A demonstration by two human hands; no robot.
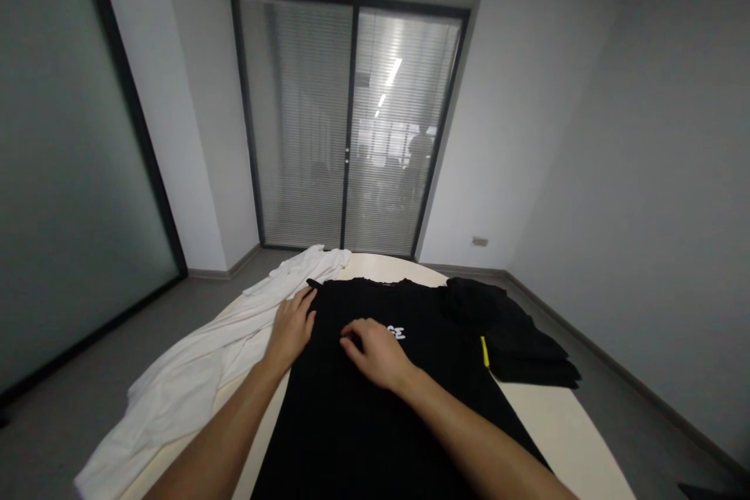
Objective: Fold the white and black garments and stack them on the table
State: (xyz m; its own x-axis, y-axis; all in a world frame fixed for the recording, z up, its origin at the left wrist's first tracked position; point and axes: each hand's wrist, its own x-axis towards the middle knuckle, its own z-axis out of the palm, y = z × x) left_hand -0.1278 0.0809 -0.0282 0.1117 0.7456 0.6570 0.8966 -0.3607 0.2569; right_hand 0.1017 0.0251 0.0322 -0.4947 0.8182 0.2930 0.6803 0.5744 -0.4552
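A black T-shirt (363, 422) lies spread out on the table, its neckline at the far side and a small white print on the chest. My left hand (291, 328) rests at the shirt's left shoulder edge, fingers stretched onto the dark fabric and thumb apart. Over the chest, just left of the print, is my right hand (378, 353). Its fingers are bent and the thumb stands away from them, with nothing visible between. Whether the right fingertips touch the cloth I cannot tell.
White garments (181, 375) lie loosely along the left side of the table (562, 430). To the right sits a pile of black clothes (521, 344), with a thin yellow object (484, 351) beside it. Beyond the table stands a glazed door (293, 125) with blinds.
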